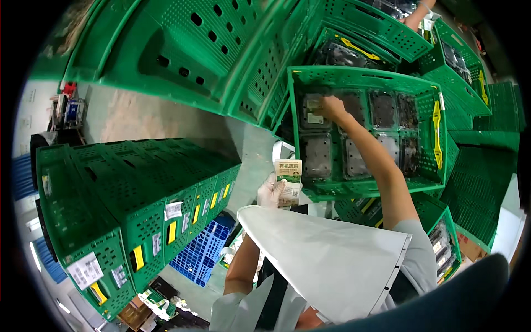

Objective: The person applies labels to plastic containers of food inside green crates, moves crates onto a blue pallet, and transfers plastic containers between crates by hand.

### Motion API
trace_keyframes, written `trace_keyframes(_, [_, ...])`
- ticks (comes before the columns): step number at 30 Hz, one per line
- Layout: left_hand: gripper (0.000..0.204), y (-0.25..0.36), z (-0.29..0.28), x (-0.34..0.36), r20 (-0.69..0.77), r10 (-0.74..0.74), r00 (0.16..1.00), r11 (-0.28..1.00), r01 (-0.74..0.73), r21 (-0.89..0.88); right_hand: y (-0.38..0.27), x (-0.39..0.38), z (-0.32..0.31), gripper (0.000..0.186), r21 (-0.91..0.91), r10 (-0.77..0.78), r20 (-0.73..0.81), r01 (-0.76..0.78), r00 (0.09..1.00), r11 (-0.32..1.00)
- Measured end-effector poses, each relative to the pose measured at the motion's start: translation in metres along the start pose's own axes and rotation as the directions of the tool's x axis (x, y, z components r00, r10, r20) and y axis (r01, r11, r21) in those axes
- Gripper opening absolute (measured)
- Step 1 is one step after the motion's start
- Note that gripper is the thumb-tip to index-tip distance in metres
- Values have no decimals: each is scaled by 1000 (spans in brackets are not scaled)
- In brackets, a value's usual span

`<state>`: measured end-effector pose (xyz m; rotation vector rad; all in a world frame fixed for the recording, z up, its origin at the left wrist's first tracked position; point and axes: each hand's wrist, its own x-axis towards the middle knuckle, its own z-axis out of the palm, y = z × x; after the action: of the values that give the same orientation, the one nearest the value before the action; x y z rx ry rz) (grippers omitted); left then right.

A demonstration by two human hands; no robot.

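Open green perforated plastic crate [376, 192], one: holds clear plastic lidded containers [317, 156] with dark contents, in two rows, lids up; flat seating seemingly keeps the lids within reach.

Clear plastic container with pale labels [315, 118], one: at the crate's far left corner, beneath the right hand [333, 108]. Fingers bent downward at its lid; whether they pinch or merely press cannot be told.

Stack of green-and-beige printed cards [289, 172], one: outside the crate's near left corner, upright in the left hand [270, 192]. Fingers closed around it, thumb across the front, presumably keeping the cards together.
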<state>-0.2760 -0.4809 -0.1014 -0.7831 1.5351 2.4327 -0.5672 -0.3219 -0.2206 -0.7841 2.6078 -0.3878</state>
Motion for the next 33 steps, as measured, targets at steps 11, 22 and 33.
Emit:
trace_keyframes(11, [22, 20, 47, 67, -67, 115, 991, 985, -122, -118, -50, -77, -73, 43, 659, -7, 141, -89, 990, 747])
trace_keyframes(22, [31, 18, 114, 88, 121, 173, 978, 608, -202, 768, 21, -117, -108, 20, 506, 117, -284, 45, 952, 861])
trace_keyframes(33, [29, -11, 126, 120, 51, -58, 997, 967, 44, 250, 121, -52, -8, 58, -252, 41, -256, -107, 966, 962])
